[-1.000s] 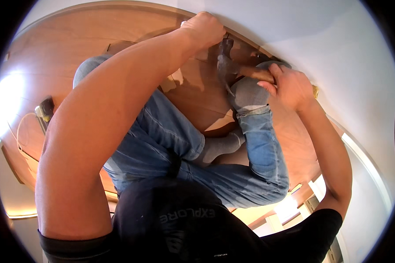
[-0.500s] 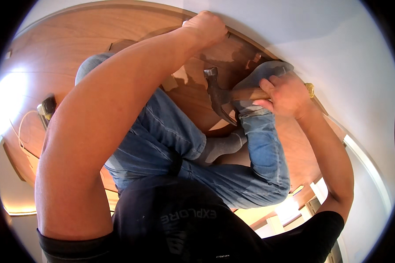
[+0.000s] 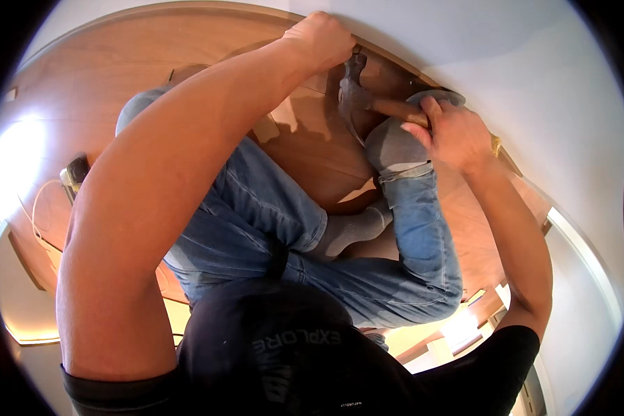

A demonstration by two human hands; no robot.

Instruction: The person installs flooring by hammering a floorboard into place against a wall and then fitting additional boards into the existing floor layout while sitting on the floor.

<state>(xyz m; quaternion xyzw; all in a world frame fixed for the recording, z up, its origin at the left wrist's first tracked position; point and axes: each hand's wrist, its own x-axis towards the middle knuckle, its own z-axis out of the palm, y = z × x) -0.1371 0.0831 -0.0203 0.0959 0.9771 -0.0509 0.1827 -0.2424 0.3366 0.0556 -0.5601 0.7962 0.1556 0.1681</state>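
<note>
My right hand [image 3: 459, 135] grips a claw hammer [image 3: 357, 99] by its wooden handle. The dark metal head points away from me, its striking face close to my left hand and its claw end toward my right foot. My left hand [image 3: 322, 41] is closed at the far edge of the wooden floor [image 3: 152, 41], right by a wooden skirting strip [image 3: 388, 59] along the white wall. Whatever its fingers hold, if anything, is hidden behind the hand.
The white wall [image 3: 506, 76] curves around the far right side. My jeans-clad legs [image 3: 423, 236] and grey socks [image 3: 395, 145] are folded on the floor under the hammer. At the left lies a tool with a dark end [image 3: 76, 168], beside a pale cord [image 3: 36, 211].
The hammer head has risen away from me, toward the skirting and my left hand. The right hand has turned slightly with it; my left hand has barely shifted.
</note>
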